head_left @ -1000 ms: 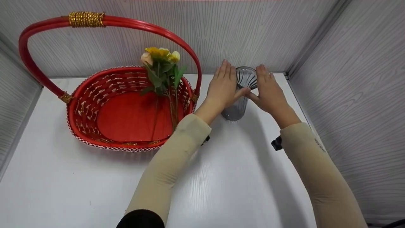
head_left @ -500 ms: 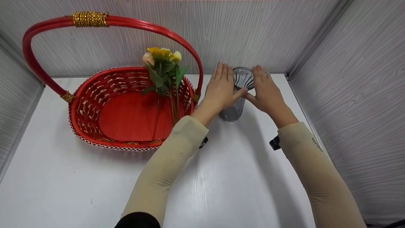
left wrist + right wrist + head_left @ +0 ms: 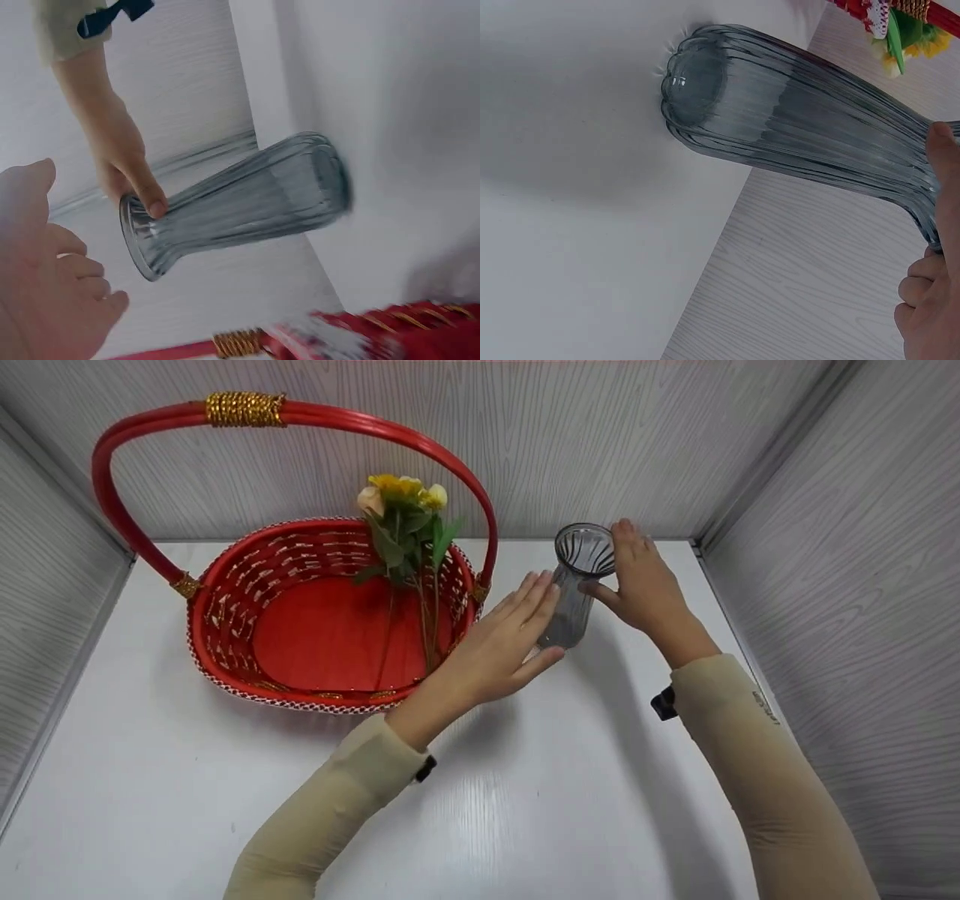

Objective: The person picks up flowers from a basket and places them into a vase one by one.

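A clear grey, ribbed glass vase (image 3: 574, 589) stands upright on the white table, its flared rim on top. At its upper right side my right hand (image 3: 651, 585) holds the neck, thumb across the front and fingers along the rim. The right wrist view shows that thumb on the neck of the vase (image 3: 817, 112). My left hand (image 3: 495, 645) is stretched out to the lower left of the vase, palm down and fingers extended. In the left wrist view a gap shows between the left hand (image 3: 52, 262) and the vase (image 3: 247, 199).
A red woven basket (image 3: 196, 637) with a tall arched handle (image 3: 420, 442) stands left of the hands. Artificial flowers (image 3: 405, 510) with yellow and cream heads lean at its right end. Grey wood-grain walls (image 3: 637, 442) enclose the white table (image 3: 172, 810).
My left hand has come off the vase, moving down and left towards me. The right hand stays at the rim, and the vase remains standing. The whole view has shifted slightly.
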`<control>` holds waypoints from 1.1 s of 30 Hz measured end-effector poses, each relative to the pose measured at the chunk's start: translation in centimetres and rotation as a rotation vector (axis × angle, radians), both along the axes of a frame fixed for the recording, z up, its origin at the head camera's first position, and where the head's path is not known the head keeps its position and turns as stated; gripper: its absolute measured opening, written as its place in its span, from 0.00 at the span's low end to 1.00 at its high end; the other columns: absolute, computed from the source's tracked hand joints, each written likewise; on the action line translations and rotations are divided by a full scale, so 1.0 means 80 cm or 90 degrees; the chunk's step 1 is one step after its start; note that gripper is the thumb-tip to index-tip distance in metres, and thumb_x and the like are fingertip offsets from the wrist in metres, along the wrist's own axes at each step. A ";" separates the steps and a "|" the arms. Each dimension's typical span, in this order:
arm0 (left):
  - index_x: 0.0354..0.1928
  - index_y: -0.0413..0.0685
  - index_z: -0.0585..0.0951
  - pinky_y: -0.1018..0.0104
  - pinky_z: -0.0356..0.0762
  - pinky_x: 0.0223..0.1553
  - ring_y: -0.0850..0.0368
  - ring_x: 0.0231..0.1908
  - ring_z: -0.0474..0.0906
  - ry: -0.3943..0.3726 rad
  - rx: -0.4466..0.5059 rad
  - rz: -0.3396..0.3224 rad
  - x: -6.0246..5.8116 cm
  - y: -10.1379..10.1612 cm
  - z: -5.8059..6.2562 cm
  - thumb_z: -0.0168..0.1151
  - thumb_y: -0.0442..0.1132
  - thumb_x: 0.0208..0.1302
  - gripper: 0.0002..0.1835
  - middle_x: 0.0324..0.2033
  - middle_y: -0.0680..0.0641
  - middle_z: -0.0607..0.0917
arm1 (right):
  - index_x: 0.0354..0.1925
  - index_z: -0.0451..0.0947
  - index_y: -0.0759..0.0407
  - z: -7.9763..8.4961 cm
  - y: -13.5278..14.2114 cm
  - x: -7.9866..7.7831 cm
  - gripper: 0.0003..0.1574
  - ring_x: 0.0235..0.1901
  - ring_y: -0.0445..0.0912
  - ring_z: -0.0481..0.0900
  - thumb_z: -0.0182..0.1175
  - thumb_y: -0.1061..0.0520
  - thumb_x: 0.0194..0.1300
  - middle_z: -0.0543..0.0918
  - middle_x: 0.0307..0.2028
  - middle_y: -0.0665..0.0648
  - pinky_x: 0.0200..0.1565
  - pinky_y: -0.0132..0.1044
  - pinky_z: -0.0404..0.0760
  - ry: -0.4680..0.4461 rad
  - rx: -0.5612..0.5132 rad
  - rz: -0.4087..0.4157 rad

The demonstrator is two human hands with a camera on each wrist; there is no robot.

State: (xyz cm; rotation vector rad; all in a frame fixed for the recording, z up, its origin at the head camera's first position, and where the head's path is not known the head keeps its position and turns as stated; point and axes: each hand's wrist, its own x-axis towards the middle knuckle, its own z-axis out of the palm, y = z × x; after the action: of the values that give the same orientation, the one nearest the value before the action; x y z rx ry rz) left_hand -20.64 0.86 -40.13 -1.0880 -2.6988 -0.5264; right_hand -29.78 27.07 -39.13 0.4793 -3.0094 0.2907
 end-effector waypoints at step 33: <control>0.79 0.44 0.45 0.45 0.38 0.77 0.40 0.78 0.34 -0.018 -0.055 0.309 0.041 -0.271 -0.089 0.43 0.68 0.71 0.48 0.79 0.40 0.44 | 0.78 0.38 0.65 -0.006 0.000 0.000 0.64 0.79 0.57 0.41 0.55 0.29 0.68 0.44 0.78 0.67 0.77 0.51 0.40 0.029 -0.017 0.023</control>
State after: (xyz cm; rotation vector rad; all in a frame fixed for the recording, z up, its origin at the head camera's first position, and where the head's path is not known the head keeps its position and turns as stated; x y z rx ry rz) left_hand -17.36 -20.80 -47.25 -0.4087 -2.8846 -0.3429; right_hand -29.80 27.04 -39.62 0.5300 -2.9523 0.3177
